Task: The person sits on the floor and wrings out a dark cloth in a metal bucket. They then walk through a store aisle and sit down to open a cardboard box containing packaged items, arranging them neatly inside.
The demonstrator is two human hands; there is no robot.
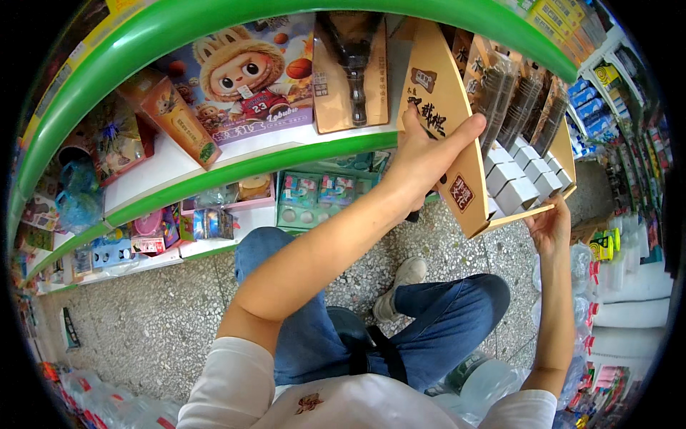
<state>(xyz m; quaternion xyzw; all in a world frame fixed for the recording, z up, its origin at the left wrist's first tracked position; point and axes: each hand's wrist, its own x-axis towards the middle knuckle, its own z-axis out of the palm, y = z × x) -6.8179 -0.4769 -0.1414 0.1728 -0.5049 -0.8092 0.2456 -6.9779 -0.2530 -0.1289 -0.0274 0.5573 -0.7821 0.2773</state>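
A cardboard display box (pixel 429 86) with printed sides is tilted between both hands at the shelf's right end. My left hand (pixel 426 155) grips its near left side, thumb along the printed panel. Under the front lower edge, my right hand (pixel 552 222) supports it with the fingers. Inside the box stand several dark items in clear wrap (pixel 498 91) and several small white boxes (pixel 517 193). Left of it, a card-backed slingshot-shaped item (pixel 356 80) lies on the white shelf beside a cartoon-printed box (pixel 252 80).
The green-edged shelf (pixel 257 153) curves across the front, with an orange box (pixel 182 120) on it. A lower shelf holds a green tray of small packages (pixel 327 201). Bottles with red caps (pixel 581 289) stand at the right. A dark stool (pixel 348 327) is under the person.
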